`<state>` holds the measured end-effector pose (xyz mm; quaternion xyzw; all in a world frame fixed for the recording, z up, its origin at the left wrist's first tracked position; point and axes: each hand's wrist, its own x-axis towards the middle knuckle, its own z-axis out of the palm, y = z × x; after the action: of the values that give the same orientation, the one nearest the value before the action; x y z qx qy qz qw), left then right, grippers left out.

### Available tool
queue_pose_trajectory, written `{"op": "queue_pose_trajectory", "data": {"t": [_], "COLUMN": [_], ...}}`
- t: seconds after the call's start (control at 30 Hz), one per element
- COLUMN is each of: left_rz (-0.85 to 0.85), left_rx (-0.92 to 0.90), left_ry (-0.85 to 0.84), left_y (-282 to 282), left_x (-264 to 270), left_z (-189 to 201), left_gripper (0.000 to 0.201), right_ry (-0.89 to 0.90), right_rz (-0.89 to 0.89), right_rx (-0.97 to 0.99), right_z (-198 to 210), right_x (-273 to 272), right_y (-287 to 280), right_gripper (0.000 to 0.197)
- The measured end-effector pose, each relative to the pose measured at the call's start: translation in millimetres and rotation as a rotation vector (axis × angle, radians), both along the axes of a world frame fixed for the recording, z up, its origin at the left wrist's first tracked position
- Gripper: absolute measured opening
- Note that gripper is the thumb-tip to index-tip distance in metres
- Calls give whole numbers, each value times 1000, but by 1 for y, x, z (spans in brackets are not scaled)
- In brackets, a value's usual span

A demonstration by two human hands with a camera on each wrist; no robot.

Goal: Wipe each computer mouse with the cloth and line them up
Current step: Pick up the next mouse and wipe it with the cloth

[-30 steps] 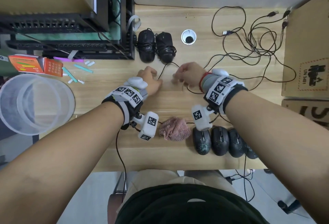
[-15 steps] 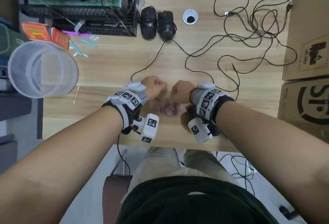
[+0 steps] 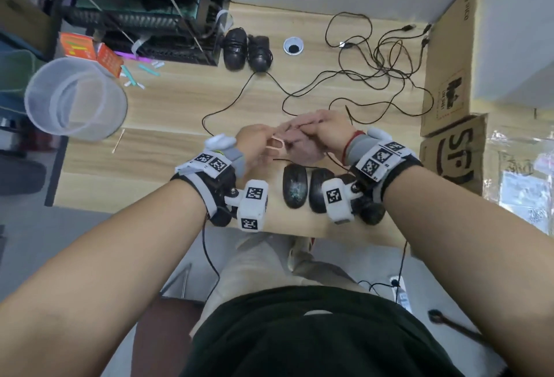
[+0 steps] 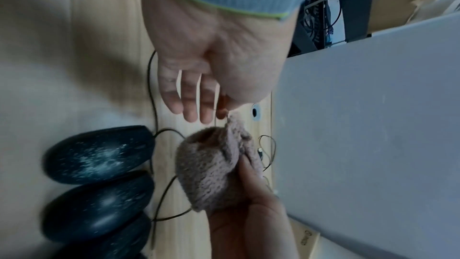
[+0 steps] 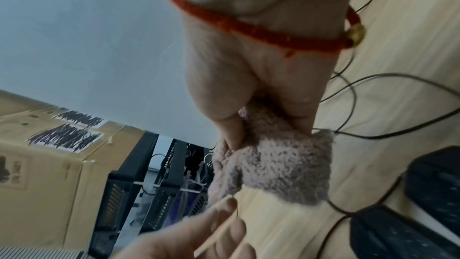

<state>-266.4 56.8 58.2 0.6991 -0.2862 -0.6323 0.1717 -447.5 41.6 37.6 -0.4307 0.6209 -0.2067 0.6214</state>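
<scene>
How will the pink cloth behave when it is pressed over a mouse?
The cloth looks floppy: it bunches in the right hand and sags. Its fuzzy pile probably grips rather than slips. It seems light; the left hand lifts one corner by a pinch.

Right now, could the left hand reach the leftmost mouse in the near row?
Probably yes: the left hand hovers just beyond that dusty mouse, nothing lies between; only its fingertips pinch the cloth.

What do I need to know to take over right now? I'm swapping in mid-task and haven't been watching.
Hands: the right hand grips the cloth above the desk; the left hand pinches its edge.
Things: a row of mice sits at the near edge; its leftmost one shows white specks, so wiping looks unfinished. The two far mice lie by the black rack, not yet in line.
Left: wipe, then line those up.
</scene>
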Motion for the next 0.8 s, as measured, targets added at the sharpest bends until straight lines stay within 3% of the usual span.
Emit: {"op": "queue_pose_trajectory", "data": {"t": [0.17,0.23,0.4,0.47,0.57,0.7,0.8], "left_rz": [-142,-107,-51,-35,-10,66,127], "left_rx": [141,187,298,317,321,389,394], "left_ry": [-220,-258,-102,-61,-11,138,145], "left_y": [26,37,52,54,54,56,56], "left_x": [-16,-19,-26,-25,-22,-17,-16], "left_z": [-42,-48,-58,-64,-69,-74,-76], "left_gripper": [27,39,61,61,61,56,50], "right_ry": [137,243,310,298,363,406,435], "right_rz": [30,86,132,152,132,139,159], "right_rx": [57,47,128,162,180,141,130], "right_z": [-30,-13,-26,-48,-20,-29,-33], "right_x": [-31,-27,-15,-11,3,10,14], "right_y": [21,31,48,53,61,64,65], "right_gripper": [14,17,25,29,16,14,16]}}
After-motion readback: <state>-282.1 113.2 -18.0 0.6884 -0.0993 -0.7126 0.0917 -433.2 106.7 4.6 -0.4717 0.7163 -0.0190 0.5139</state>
